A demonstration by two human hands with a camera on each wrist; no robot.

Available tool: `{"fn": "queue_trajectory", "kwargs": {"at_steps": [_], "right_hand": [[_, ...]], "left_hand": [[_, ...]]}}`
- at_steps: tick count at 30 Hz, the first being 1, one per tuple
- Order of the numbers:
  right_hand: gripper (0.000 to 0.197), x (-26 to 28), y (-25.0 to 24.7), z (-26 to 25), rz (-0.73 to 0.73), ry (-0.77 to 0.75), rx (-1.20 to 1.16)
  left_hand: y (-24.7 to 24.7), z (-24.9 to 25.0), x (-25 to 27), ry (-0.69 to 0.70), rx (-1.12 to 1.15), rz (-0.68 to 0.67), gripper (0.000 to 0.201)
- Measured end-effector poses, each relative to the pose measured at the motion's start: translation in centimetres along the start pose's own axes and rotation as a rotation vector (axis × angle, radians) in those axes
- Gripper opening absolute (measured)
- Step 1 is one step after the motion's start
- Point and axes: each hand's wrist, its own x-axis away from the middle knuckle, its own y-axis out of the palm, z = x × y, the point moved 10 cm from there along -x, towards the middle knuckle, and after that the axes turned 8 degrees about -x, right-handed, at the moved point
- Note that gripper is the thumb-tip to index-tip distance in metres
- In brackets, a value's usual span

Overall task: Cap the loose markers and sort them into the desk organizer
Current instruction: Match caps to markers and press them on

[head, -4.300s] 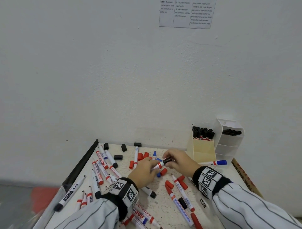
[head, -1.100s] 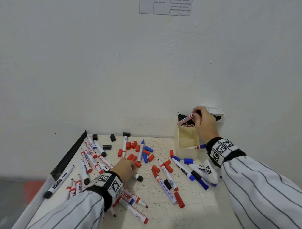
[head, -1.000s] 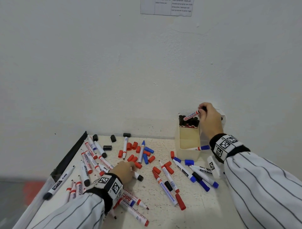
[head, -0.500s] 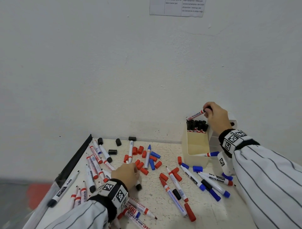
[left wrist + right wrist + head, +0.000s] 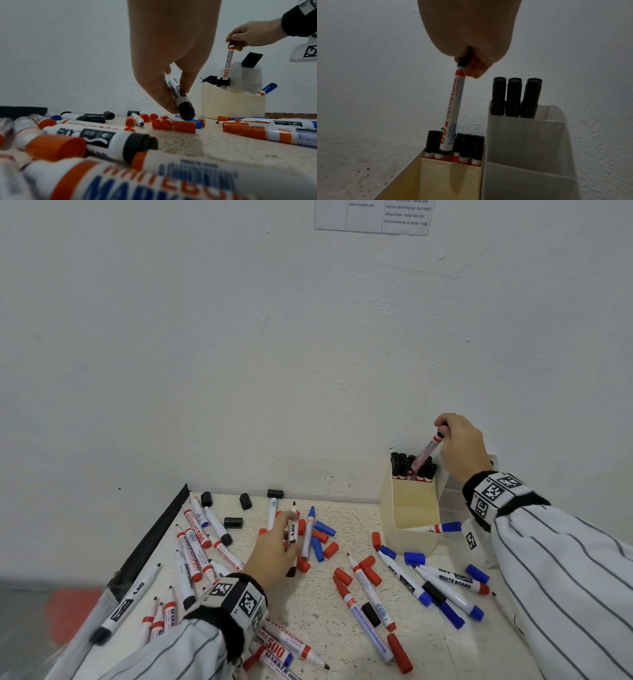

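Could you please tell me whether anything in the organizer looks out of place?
Yes: a blue-capped marker lies slanted in the low front section of the beige organizer, while the black-capped markers stand upright at the back.

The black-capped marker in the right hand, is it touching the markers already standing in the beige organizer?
Touching. Right wrist view: the marker has its lower end wedged between the standing markers.

White textured wall (image 5: 239, 354) behind, lightly speckled with dark marks near its base. Printed paper notice (image 5: 371, 215) stuck high on wall, text too small to read. Pale speckled desk (image 5: 325, 621) below, meeting wall at back. Black strip (image 5: 150, 539) along desk's left edge. Blurred red patch (image 5: 68, 607) beyond that edge, lower left.
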Motion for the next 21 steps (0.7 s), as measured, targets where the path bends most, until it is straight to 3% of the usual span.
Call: {"fn": "queue_trajectory", "kwargs": {"at_steps": [3,7,10,17,21], "right_hand": [[0.024,0.1,0.2,-0.1,-0.008,-0.021,-0.003],[0.025,0.3,-0.1,0.2,0.032,-0.002,-0.013],[0.025,-0.1,0.8,0.2,-0.017,0.013,0.007],[0.024,-0.3,3.5,1.4,-0.159,0.124,0.054],[0.021,0.4,3.6,2.3,-0.113,0.251,0.009]], "left_hand": [[0.3,0.3,-0.3,-0.002,0.065,-0.01,0.05],[1.0,-0.1,-0.5,-0.023,0.085,-0.033,0.053],[1.3,0.0,-0.5,-0.021,0.088,-0.054,0.052],[0.0,0.5,-0.2,-0.013,0.146,-0.014,0.047],[0.6,0.6,0.0,-0.059,0.214,-0.014,0.05]]}}
